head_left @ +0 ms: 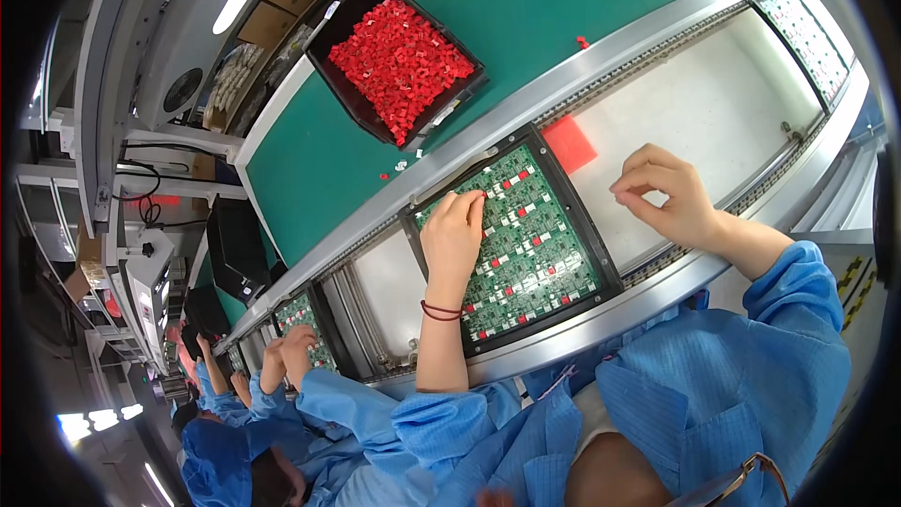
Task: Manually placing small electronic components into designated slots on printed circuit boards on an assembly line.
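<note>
My left hand (452, 237) is over the upper left part of a green circuit board (535, 268) in a black frame. Its thumb and forefinger are pinched at the board's surface, where a small red connector (483, 195) shows at the fingertips. Rows of similar red and white parts sit across the board, some hidden under my hand. To the right of the frame, my right hand (674, 202) hangs above the conveyor, its thumb and forefinger closed in a ring. What they hold, if anything, is too small to make out.
A black bin (474, 84) of loose red connectors stands on the green belt (544, 0) beyond the rail. A red pad (569, 144) lies beside the board frame. Another framed board (807, 42) is at far right. On the left, a co-worker's hands (293, 345) are over another board.
</note>
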The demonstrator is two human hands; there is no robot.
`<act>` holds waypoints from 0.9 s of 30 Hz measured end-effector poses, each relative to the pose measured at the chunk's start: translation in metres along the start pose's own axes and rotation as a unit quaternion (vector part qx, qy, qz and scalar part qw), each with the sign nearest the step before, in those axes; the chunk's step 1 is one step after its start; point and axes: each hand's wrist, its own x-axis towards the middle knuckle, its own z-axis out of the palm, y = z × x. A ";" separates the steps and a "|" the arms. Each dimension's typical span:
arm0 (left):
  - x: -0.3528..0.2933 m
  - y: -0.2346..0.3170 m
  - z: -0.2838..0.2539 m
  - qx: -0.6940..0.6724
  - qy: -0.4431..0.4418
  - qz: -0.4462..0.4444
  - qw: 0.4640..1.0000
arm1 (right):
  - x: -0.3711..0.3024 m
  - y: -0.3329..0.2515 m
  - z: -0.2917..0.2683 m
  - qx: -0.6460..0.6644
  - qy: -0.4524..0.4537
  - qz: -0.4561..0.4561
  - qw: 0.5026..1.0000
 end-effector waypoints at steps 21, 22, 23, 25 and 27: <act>-0.056 0.011 -0.214 -0.716 -0.090 0.322 0.612 | 0.001 -0.014 0.067 -0.109 -0.150 -0.091 0.978; -0.061 0.005 -0.218 -0.720 -0.164 0.353 0.574 | -0.005 -0.013 0.072 -0.113 -0.143 -0.049 0.982; -0.078 0.009 -0.226 -0.727 -0.161 0.321 0.586 | -0.009 -0.014 0.080 -0.105 -0.146 -0.014 0.984; -0.050 0.032 -0.262 -0.509 -0.358 0.350 0.700 | -0.017 -0.014 0.088 -0.142 -0.160 -0.038 0.976; -0.066 0.025 -0.254 -0.555 -0.352 0.319 0.683 | -0.027 -0.009 0.088 -0.174 -0.150 -0.059 0.971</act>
